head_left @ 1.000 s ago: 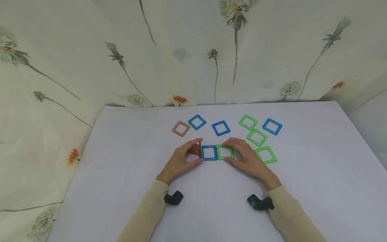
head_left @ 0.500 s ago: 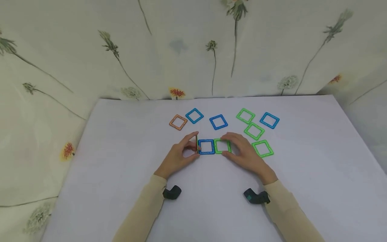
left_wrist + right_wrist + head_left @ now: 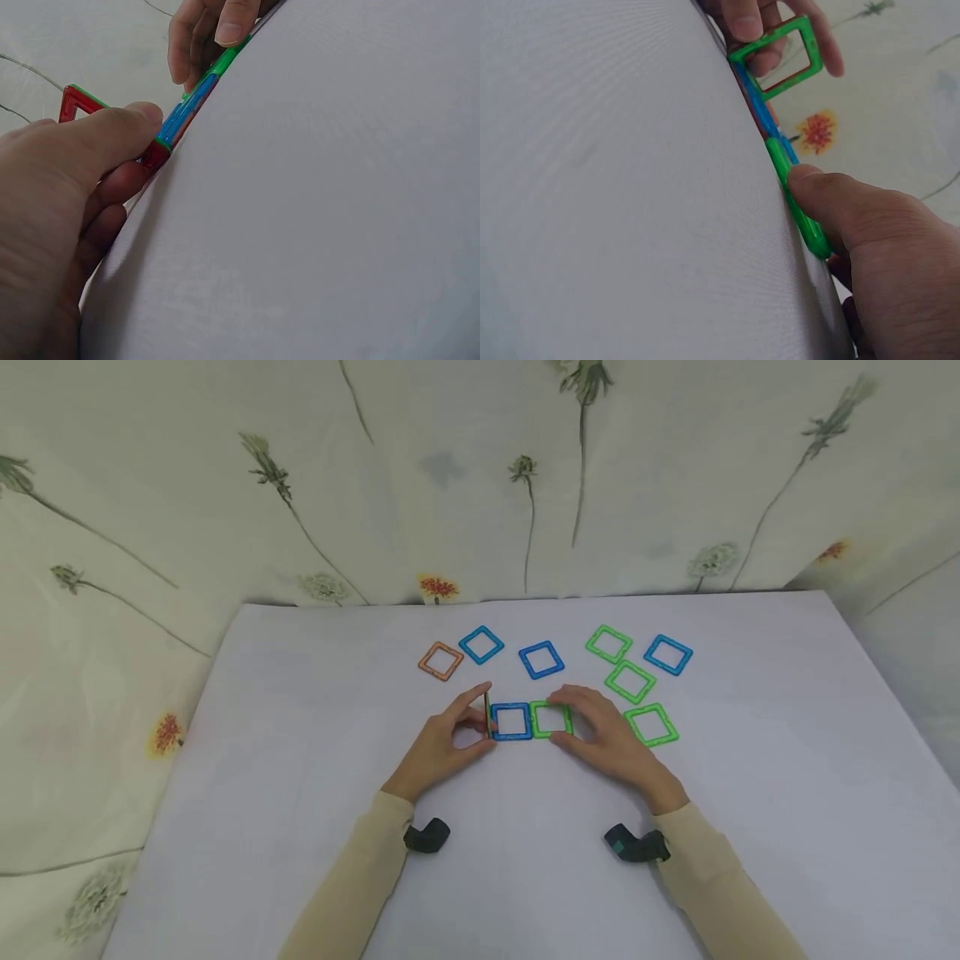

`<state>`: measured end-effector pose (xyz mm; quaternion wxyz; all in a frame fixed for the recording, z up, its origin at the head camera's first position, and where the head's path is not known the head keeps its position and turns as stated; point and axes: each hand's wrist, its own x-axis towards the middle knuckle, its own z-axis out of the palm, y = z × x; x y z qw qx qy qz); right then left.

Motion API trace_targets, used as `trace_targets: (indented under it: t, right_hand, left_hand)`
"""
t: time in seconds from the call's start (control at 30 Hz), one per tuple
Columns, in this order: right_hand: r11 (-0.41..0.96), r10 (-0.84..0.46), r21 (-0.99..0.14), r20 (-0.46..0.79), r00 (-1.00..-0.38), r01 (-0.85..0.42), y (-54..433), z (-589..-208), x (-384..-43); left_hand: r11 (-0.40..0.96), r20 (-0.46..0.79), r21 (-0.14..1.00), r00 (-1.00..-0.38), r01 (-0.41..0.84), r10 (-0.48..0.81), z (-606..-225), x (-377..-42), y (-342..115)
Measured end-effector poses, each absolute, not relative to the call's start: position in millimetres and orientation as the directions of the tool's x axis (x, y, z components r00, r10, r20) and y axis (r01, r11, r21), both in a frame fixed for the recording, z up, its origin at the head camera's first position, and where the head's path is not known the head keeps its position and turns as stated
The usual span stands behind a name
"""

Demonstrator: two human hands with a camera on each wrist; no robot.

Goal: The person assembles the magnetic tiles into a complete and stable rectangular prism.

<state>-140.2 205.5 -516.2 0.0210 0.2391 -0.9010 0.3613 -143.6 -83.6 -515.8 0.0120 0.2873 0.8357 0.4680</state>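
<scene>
My left hand (image 3: 438, 752) pinches an upright square magnetic tile between thumb and fingers. This tile looks red (image 3: 69, 101) in the left wrist view and green with a red edge (image 3: 814, 49) in the right wrist view; it may be two tiles face to face. Its lower edge meets the left side of a blue magnetic tile (image 3: 512, 737) lying flat. Against the blue one's right side lies a flat green magnetic tile (image 3: 536, 722). My right hand (image 3: 615, 747) grips that green tile by its near and far edges, thumb on the near side.
Behind the hands lie an orange tile (image 3: 427, 665), a light blue tile (image 3: 468, 655), a darker blue tile (image 3: 534, 674) and another blue tile (image 3: 678, 670). Several loose green tiles (image 3: 633, 720) sit near the right hand. A floral cloth (image 3: 450, 535) hangs behind the white table (image 3: 300, 710).
The head view has shifted slightly, so everything appears a little higher and further left. Both hands keep their grip on the same tiles, with little other visible movement.
</scene>
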Motion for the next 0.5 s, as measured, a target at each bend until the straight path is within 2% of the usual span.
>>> trace_targets:
  t: [0.5]
  right_hand:
    - [0.635, -0.409, -0.622, 0.231, -0.883, -0.458, 204.4, -517.1, -139.3]
  left_hand:
    - [0.424, 0.225, 0.78, -0.839, 0.46, 0.496, -516.5, -143.1, -83.8]
